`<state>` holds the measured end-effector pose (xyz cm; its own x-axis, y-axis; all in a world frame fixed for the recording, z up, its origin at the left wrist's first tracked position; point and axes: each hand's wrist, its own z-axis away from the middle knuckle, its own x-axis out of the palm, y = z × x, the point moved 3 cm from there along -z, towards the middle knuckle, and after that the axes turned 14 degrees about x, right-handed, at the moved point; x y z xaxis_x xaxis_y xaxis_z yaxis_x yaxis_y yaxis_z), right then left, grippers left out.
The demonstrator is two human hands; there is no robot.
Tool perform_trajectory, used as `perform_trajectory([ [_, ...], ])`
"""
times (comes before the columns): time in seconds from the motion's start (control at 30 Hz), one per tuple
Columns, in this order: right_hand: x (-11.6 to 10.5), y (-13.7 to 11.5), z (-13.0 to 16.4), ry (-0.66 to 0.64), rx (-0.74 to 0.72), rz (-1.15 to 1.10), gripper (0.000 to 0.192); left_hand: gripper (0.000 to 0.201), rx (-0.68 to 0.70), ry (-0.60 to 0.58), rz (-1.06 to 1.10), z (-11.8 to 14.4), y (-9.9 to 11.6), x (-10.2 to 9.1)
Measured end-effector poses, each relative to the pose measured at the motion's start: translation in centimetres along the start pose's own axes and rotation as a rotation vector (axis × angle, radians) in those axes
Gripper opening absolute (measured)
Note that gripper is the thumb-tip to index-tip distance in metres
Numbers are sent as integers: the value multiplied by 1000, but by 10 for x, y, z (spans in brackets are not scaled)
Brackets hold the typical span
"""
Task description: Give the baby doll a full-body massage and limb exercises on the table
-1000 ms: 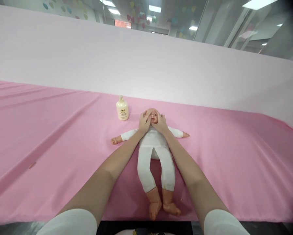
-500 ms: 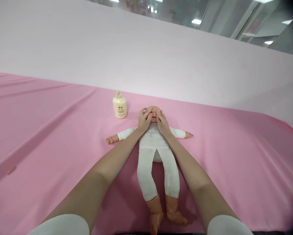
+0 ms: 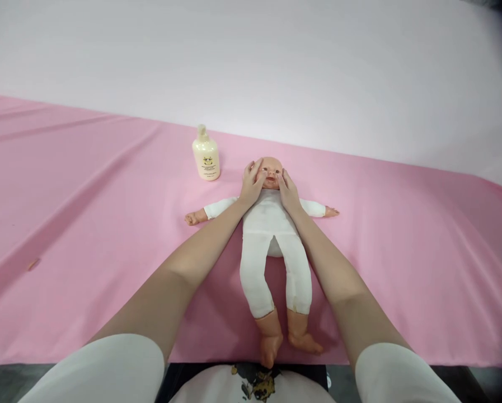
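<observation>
A baby doll (image 3: 270, 221) with a white cloth body lies on its back, arms spread out to both sides and feet towards me. My left hand (image 3: 252, 183) rests along one side of its head, fingers stretched and thumb on the cheek. On the opposite cheek lies my right hand (image 3: 288, 189), its fingers also extended. Between the two hands, the doll's eyes and mouth show. Neither palm can be seen.
A cream pump bottle (image 3: 206, 159) stands upright left of the doll's head. Pink cloth (image 3: 385, 240) covers the table, with folds at the left. A small brownish piece (image 3: 33, 264) lies on it. Behind rises a white wall (image 3: 251, 73).
The view has tilted down, bringing the table's front edge in. My hands have drawn outward from the middle of the doll's face, uncovering its eyes. The bottle stays standing.
</observation>
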<state>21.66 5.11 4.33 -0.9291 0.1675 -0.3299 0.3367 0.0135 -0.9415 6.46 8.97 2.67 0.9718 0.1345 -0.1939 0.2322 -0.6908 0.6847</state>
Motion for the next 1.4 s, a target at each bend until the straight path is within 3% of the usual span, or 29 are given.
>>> perform_trajectory([
  [0.2,0,-10,7,-36,-156,15,83,56,68,-26,-10,-1,4,-1],
  [0.5,1,-3,2,22,26,-7,99,63,-24,11,42,1,-4,0],
  [0.73,1,-11,6,-37,-163,-2,90,58,54,1,51,1,-3,1],
  [0.87,2,-9,4,-30,-135,4,88,59,74,-24,56,1,1,-1],
  [1.1,1,-4,4,-9,28,-23,94,66,-38,-37,66,2,0,-5],
  [1.23,1,-9,5,-49,-76,-11,87,68,-31,-57,47,2,1,-5],
  [1.4,2,-13,6,-70,-158,44,81,60,81,-77,26,1,8,-4],
])
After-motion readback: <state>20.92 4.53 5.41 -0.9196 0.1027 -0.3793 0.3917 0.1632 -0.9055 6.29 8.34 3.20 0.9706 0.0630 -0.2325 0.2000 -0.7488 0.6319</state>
